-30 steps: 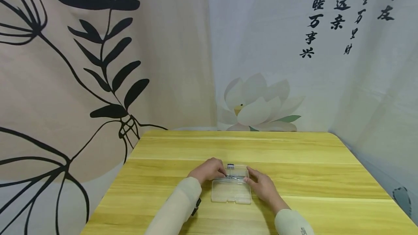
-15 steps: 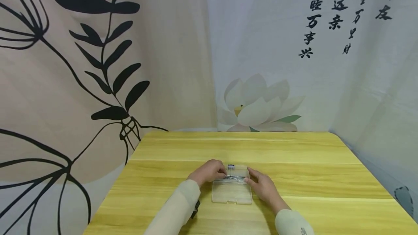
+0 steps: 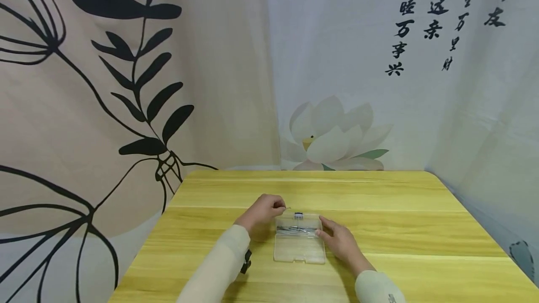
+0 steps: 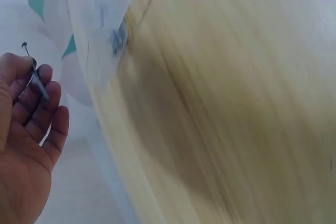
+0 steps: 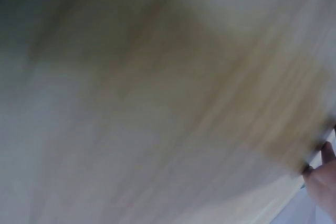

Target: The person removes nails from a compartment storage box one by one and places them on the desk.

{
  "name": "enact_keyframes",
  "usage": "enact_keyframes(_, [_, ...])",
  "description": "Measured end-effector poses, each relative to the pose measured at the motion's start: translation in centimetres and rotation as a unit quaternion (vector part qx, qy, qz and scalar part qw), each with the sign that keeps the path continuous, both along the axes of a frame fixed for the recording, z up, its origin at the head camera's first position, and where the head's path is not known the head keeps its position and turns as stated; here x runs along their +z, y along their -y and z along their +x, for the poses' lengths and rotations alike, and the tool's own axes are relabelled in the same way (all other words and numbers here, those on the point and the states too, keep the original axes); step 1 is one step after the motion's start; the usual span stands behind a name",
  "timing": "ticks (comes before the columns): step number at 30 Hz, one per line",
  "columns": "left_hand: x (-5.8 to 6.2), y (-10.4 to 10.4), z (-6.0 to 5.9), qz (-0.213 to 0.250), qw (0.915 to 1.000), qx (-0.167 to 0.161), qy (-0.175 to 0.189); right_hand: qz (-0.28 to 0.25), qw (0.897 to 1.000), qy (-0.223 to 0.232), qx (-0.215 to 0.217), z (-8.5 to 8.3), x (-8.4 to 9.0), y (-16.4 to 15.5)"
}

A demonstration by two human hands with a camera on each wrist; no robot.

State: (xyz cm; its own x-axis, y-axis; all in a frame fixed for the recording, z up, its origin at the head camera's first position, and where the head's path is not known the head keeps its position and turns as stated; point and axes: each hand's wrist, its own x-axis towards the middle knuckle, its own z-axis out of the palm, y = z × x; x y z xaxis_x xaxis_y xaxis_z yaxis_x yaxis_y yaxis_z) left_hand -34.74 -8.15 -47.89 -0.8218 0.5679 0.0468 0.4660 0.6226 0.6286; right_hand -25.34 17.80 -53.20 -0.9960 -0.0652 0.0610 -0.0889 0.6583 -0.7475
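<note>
Currently we note the clear rectangular plastic case [image 3: 299, 240] holding thin metal pins [image 3: 294, 229]; the left hand [image 3: 262, 211] pinches one slim metal pin [image 4: 35, 77], the right hand [image 3: 340, 242] touches the case's right edge with relaxed fingers, mid yellow wooden table [image 3: 379, 209].

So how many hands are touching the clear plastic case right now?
1. The right hand rests against the right edge of the clear plastic case. The left hand is off it, up to its left, pinching a thin metal pin.

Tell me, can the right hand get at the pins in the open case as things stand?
Probably yes. The right hand rests at the case beside the pins, the lid lies open, and the left hand, pinching one pin, is off to the case's left, so nothing covers them.
</note>
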Motion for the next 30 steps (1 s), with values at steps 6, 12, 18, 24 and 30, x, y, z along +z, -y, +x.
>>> enact_keyframes(6, [0.2,3.3,-0.9,0.019,0.9996,0.022,0.005,-0.002,1.000,0.000,-0.001,0.0,0.0,0.0])
enact_keyframes(12, [0.6,7.1,-1.3,0.046,0.9957,0.071,0.038,-0.005,1.000,0.002,0.000,0.0,0.2,0.2])
enact_keyframes(18, [0.3,9.4,-1.6,0.052,0.9948,0.082,0.031,-0.005,1.000,-0.006,0.007,0.1,0.1,0.1])
enact_keyframes(24, [-0.4,10.0,-2.1,0.047,0.9920,0.109,0.042,0.001,1.000,-0.010,0.009,-0.1,-0.1,0.1])
enact_keyframes(30, [-1.6,10.3,-2.6,0.045,0.9919,0.110,0.045,0.004,1.000,-0.014,0.009,0.1,0.1,0.2])
